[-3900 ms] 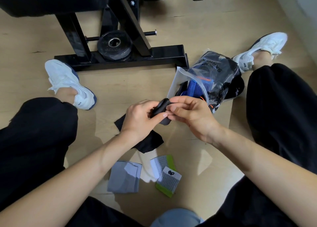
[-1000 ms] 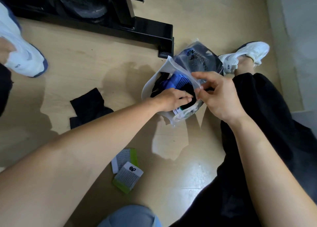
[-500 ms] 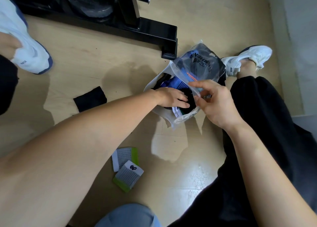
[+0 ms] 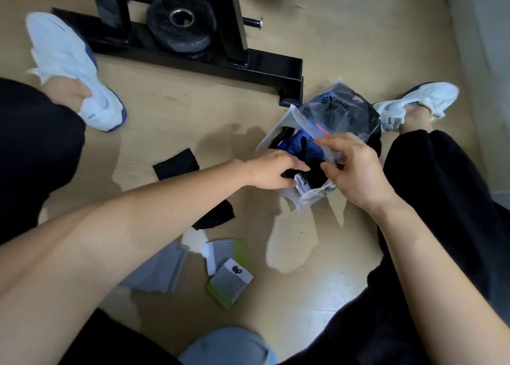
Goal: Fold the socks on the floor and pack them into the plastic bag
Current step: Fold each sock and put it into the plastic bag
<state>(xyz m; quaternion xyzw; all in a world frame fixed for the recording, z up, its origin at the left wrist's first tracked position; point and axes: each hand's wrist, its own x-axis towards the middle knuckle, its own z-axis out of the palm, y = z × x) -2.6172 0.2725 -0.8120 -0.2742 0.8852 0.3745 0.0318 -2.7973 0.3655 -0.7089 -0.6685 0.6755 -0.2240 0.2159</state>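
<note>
Nearest, a grey sock (image 4: 160, 271) and green-white socks (image 4: 229, 280) lie on the floor (image 4: 171, 111), with a loose black sock (image 4: 176, 164) just beyond. The left hand (image 4: 271, 168) reaches into the plastic bag (image 4: 345, 111), its grip pinching a folded black sock (image 4: 288, 174). The right hand (image 4: 356, 168) grip pinches the bag's upper edge.

Bench frame (image 4: 276, 66) seemingly crowds bag (image 4: 345, 116).
</note>
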